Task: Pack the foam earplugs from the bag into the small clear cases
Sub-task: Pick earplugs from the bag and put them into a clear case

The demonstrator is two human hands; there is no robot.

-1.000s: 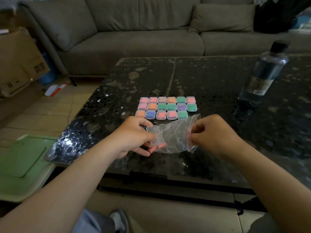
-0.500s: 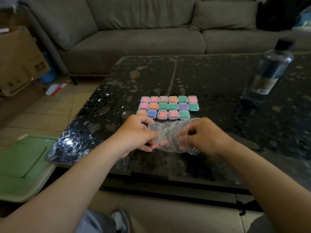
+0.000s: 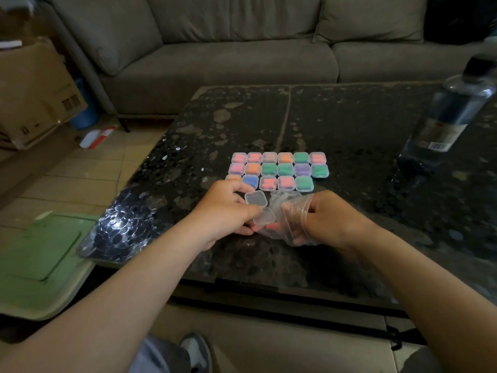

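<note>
Filling is in hand: an open clear case (image 3: 265, 216) is pinched by the left hand (image 3: 228, 211) just beside the bag (image 3: 285, 203), which is gripped in the curled right hand (image 3: 330, 219). Pink earplugs (image 3: 272, 226) lie in the bag at 6 o'clock of the case. At 12 o'clock, filled cases (image 3: 279, 170) are ranked on the counter (image 3: 349, 117). Next, earplugs are probably to be drawn out.

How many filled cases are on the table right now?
17 cases: six in the back row, six in the middle, five in front, the leftmost partly hidden behind the left hand. More could be hidden there.
</note>
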